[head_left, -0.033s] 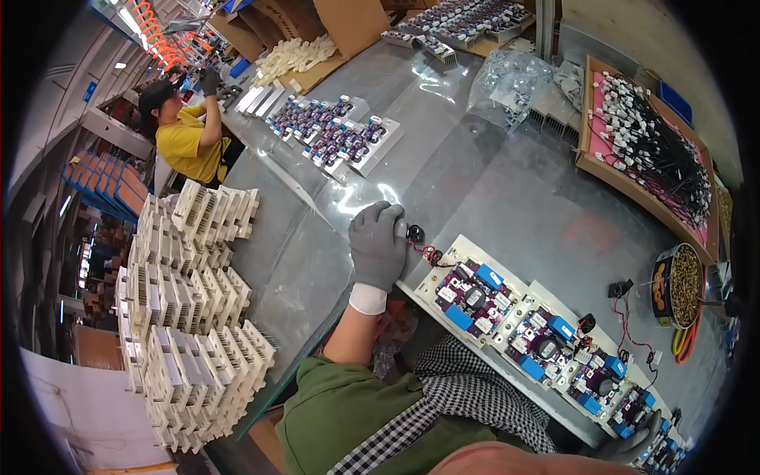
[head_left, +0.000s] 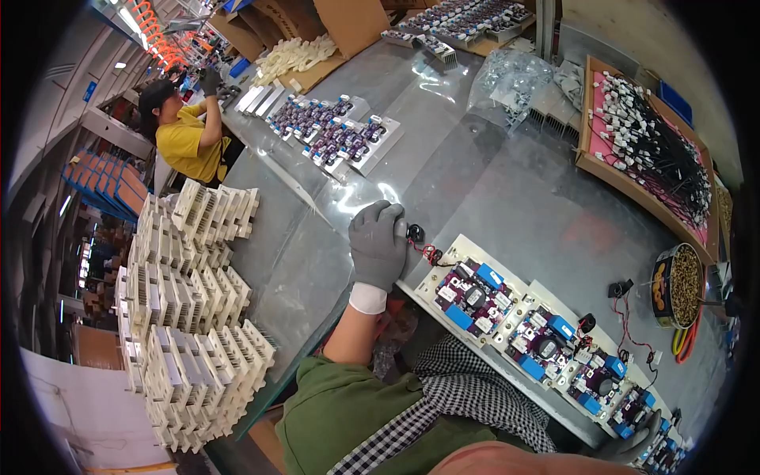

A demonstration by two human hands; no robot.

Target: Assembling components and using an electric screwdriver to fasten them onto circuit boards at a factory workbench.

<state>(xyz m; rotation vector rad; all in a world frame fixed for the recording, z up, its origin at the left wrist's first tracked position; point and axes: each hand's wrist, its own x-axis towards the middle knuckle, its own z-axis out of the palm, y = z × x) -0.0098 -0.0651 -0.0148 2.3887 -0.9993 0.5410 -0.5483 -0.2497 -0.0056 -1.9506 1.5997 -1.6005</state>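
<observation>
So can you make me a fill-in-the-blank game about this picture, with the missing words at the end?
1. The left hand wears a ____ glove.
2. The big rectangular blocks on the circuit boards are ____.
3. The other person, at the upper left, wears a ____ shirt.
4. Under the wires, the cardboard box has a ____ lining.

Missing words: grey; blue; yellow; pink.

Purple circuit boards point(head_left: 524, 339), blue blocks point(head_left: 457, 317) atop, slanting row on pale plates point(head_left: 465, 249), red-black wires point(head_left: 431, 254) leftmost
</observation>
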